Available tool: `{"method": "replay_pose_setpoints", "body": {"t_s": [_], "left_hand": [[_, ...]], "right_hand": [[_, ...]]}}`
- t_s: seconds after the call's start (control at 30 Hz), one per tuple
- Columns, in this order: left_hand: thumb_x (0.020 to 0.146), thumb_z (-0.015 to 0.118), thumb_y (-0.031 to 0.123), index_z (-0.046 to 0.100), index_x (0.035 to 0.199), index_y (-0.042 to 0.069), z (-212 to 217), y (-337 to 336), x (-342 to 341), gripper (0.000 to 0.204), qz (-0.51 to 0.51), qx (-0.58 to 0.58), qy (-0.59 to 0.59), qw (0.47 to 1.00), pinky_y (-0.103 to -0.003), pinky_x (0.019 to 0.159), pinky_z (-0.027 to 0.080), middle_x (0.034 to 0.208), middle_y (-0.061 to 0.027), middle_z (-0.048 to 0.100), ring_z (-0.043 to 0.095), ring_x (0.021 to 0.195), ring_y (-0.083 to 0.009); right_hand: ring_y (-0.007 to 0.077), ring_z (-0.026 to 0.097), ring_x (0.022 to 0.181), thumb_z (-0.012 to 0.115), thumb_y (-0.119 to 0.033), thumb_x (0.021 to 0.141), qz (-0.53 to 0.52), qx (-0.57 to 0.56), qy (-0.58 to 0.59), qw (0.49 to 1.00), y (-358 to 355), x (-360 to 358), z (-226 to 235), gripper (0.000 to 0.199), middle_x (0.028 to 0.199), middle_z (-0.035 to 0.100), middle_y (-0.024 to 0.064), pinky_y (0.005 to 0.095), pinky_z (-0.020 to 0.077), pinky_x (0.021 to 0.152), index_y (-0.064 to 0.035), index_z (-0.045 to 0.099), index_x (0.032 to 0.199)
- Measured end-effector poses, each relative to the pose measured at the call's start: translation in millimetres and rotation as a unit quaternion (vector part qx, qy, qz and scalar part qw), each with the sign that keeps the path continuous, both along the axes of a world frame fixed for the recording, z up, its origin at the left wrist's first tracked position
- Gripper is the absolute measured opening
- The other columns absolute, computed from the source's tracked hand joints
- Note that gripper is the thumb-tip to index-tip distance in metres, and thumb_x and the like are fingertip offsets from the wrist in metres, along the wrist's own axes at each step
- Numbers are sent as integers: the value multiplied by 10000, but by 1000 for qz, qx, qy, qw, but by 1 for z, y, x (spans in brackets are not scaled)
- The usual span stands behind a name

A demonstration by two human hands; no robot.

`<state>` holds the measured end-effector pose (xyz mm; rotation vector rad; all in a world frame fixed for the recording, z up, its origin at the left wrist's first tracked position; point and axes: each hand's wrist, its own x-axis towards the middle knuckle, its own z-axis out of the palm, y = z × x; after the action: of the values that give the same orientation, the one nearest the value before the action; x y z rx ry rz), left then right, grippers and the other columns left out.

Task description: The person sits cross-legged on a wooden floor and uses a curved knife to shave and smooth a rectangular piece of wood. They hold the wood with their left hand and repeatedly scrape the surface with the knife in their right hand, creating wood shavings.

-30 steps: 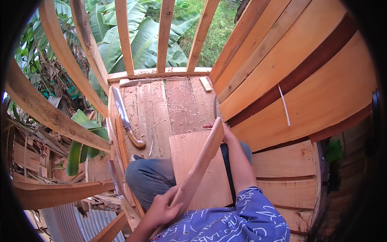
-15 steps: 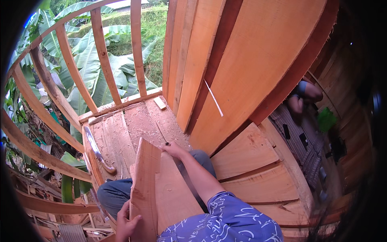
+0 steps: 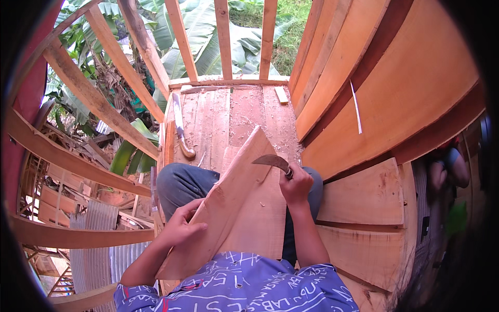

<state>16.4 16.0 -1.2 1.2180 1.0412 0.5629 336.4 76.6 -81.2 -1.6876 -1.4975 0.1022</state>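
Hands apart, each clamped on smth. L hand (image 3: 186, 222) grips bd (image 3: 223, 203) by its L edge, thumb on near face. R hand (image 3: 296, 183) closed round handle of curved knife (image 3: 269, 160), blade pointing L, over bd's upper R side; can't tell if it touches wood. Bd sits tilted in front of torso, btm end near shirt (image 3: 249, 286), top end up & away. 2nd plank (image 3: 260, 229) under/beside it, across lap, btwn jeans knees (image 3: 184, 184).

Flr (image 3: 210, 112) beyond: shavings (image 3: 249, 118) scattered; machete (image 3: 179, 122) on L, handle twd person; small block (image 3: 281, 94) far R. Slats (image 3: 224, 41) at far end, leaves (image 3: 200, 47) behind. Plank wall (image 3: 395, 88) on R, w/ thin white strip (image 3: 356, 106). Other person (image 3: 457, 166) far R, partly visible, dim.
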Motion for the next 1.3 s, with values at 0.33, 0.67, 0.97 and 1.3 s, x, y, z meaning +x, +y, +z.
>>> {"method": "replay_pose_setpoints", "body": {"t_s": [0.33, 0.67, 0.97, 1.3], "left_hand": [[836, 639, 27, 475, 1399, 14, 2, 9, 38, 586, -19, -10, 34, 999, -312, 990, 439, 1283, -93, 604, 537, 1198, -153], [824, 638, 29, 486, 1391, 3, 1, 13, 40, 587, -1, -21, 56, 998, -321, 994, 434, 1272, -117, 621, 540, 1189, -164], [831, 616, 24, 462, 1409, -9, 2, 20, 45, 598, 12, -43, 61, 997, -334, 1008, 431, 1290, -123, 616, 541, 1203, -172], [811, 624, -25, 474, 1402, 5, -2, 12, 43, 610, 15, -25, 69, 997, -320, 947, 474, 1209, -135, 648, 583, 1139, -179]], "right_hand": [[385, 658, 656, 649, -238, 837, 85, -197, -44, 976, -29, -35, 5, 177, 645, 634, 190, 483, 533, 620, -74, 675, 777], [384, 680, 734, 674, -240, 795, 70, -258, -31, 963, -19, -14, 17, 189, 710, 667, 199, 488, 538, 686, -57, 707, 833], [389, 656, 685, 665, -180, 758, 4, -209, -20, 978, 12, -2, -3, 140, 687, 645, 194, 476, 523, 632, -48, 665, 711], [411, 671, 780, 643, -262, 823, -106, -257, 95, 956, 50, 30, -3, 247, 763, 668, 241, 477, 524, 711, -27, 716, 845]]}}
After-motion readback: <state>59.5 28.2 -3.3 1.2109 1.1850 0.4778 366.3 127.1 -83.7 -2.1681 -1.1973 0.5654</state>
